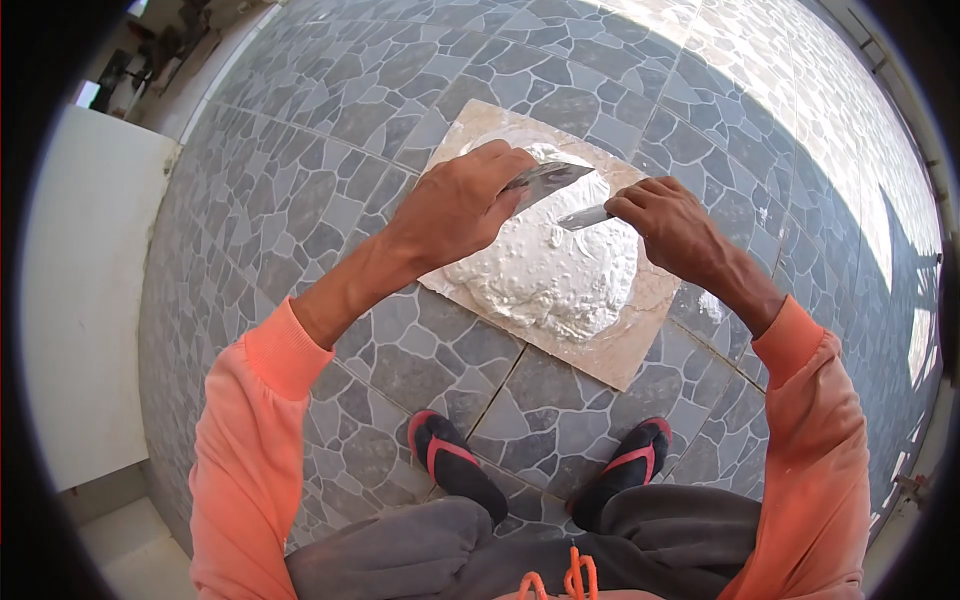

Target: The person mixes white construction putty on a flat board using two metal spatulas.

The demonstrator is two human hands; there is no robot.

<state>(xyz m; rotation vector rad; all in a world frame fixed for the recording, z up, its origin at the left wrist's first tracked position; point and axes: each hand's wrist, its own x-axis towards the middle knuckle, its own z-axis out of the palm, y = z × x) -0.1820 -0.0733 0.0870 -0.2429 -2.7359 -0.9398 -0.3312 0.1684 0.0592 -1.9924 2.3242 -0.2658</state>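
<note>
The left hand (460,205) has its fingers closed around a broad metal scraper (552,180), held over the far part of a white paste mound (545,265). The right hand (668,222) pinches a narrower metal blade (585,217) in its fingers, just beside the scraper and above the paste. The mound lies spread on a square beige tile (610,365), which sits on the stone-patterned floor (410,350) in front of the person's feet.
</note>
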